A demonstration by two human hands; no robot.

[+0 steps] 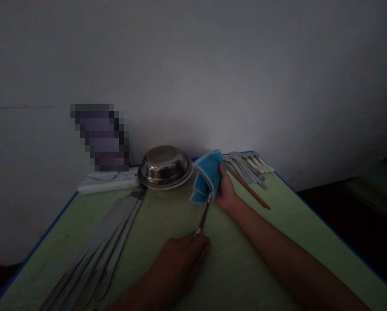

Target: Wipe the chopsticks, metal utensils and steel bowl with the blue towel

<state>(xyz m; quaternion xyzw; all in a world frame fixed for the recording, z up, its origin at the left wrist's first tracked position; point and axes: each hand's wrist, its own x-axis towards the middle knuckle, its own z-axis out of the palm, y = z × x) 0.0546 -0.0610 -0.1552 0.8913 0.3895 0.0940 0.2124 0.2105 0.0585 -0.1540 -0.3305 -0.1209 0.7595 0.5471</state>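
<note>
Head view: utensil point(203, 218) in left grip point(187, 258), end seemingly against cloth point(209, 171) in right grip point(226, 190).

the hands point(187, 258) and visible forearms point(277, 242) are bare.

So the worktop point(157, 216) is pale green with blue edging. Back left there's a white packet point(111, 181), then a shiny metal bowl point(164, 164) sitting upside down, pale rim peeking out underneath. A bunch of long metal utensils point(107, 224) overlap down the left side. Over back right: chopsticks point(250, 188) lying slantwise, plus fanned-out cutlery point(245, 168), some pale-handled.
</note>
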